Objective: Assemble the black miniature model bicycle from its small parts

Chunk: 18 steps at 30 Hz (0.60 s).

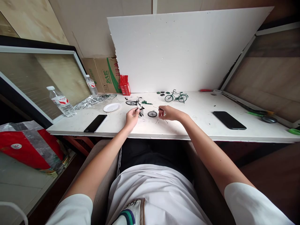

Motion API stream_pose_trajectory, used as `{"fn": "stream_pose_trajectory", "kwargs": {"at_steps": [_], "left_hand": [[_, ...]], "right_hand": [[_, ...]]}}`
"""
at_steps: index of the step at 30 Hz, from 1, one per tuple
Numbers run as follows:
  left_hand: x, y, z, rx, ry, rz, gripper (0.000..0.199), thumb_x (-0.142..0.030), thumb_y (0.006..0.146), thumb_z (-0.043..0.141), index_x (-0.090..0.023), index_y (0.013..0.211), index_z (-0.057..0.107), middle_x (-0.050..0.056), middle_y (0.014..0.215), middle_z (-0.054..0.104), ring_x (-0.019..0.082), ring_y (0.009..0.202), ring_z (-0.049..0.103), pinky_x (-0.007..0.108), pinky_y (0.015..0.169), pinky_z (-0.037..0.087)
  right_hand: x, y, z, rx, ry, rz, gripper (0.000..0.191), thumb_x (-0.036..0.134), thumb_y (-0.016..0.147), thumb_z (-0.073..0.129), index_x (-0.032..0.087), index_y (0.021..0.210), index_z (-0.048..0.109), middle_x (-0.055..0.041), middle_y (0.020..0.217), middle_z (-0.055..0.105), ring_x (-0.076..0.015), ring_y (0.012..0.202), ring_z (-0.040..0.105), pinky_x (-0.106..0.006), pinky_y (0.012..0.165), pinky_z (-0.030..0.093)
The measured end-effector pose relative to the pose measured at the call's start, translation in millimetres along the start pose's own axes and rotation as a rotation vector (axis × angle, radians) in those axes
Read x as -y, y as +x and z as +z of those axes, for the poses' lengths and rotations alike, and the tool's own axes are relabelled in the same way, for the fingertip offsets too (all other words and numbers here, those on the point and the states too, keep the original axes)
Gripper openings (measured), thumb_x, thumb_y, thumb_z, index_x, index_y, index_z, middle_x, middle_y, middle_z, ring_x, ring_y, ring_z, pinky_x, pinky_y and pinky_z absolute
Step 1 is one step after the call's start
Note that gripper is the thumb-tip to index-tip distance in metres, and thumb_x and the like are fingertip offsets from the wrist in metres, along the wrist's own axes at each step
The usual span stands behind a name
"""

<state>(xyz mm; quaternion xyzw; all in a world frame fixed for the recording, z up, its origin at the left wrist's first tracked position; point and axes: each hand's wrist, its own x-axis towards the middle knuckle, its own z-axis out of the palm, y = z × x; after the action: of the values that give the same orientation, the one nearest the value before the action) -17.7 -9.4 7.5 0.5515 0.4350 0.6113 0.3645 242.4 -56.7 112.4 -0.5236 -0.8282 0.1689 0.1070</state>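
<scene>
Head view: your left hand [132,118], fingers clamped on part-built black model bicycle [141,111] near middle of surface [197,125]; right hand [169,113], fingers together on slim piece [156,107], too small to identify. Loose spoked wheel [152,114] lies between. Step looks like assembly; next move calls for steady left hold, careful right alignment.

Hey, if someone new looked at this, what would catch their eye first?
Probably the big white board along the back of the table, with a small green bicycle standing in front of it. Then the hands near the middle: the left hand gripping a black bicycle, the right hand just beside a loose wheel.
</scene>
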Motion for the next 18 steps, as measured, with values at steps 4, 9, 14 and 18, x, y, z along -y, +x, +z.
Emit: {"fn": "stream_pose_trajectory", "kwargs": {"at_steps": [4, 9, 14, 18], "left_hand": [[2.9, 0.7, -0.6, 0.004, 0.024, -0.025, 0.052, -0.053, 0.091, 0.075, -0.012, 0.123, 0.072, 0.018, 0.117, 0.078, 0.027, 0.107, 0.072, 0.037, 0.091, 0.055], [1.5, -0.6, 0.2, 0.013, 0.02, -0.03, 0.05, -0.053, 0.09, 0.075, -0.013, 0.121, 0.074, 0.017, 0.116, 0.078, 0.026, 0.105, 0.071, 0.036, 0.09, 0.055], [-3.2, -3.2, 1.2, 0.027, 0.015, -0.042, 0.047, -0.052, 0.09, 0.075, -0.013, 0.116, 0.074, 0.016, 0.114, 0.079, 0.026, 0.102, 0.071, 0.036, 0.091, 0.055], [-4.4, -3.9, 1.5, 0.037, 0.012, -0.046, 0.049, -0.054, 0.089, 0.075, -0.013, 0.116, 0.074, 0.017, 0.116, 0.079, 0.026, 0.105, 0.071, 0.037, 0.092, 0.055]], "right_hand": [[5.4, -2.7, -1.5, 0.092, 0.056, -0.02, 0.029, 0.007, 0.084, 0.071, 0.023, 0.082, 0.046, -0.0046, 0.105, 0.079, -0.0183, 0.089, 0.07, -0.026, 0.067, 0.044], [6.0, 0.4, 1.2, 0.11, -0.012, 0.02, 0.033, 0.009, 0.085, 0.073, 0.023, 0.08, 0.044, -0.005, 0.105, 0.079, -0.0185, 0.085, 0.071, -0.027, 0.062, 0.042], [6.2, 3.1, 4.0, 0.107, -0.037, 0.036, 0.03, 0.014, 0.087, 0.076, 0.023, 0.083, 0.048, -0.0074, 0.107, 0.079, -0.019, 0.084, 0.072, -0.026, 0.061, 0.043], [9.8, 4.2, 7.7, 0.109, -0.031, 0.044, 0.027, 0.016, 0.086, 0.079, 0.022, 0.088, 0.052, -0.0087, 0.106, 0.08, -0.0206, 0.088, 0.074, -0.026, 0.063, 0.044]]}}
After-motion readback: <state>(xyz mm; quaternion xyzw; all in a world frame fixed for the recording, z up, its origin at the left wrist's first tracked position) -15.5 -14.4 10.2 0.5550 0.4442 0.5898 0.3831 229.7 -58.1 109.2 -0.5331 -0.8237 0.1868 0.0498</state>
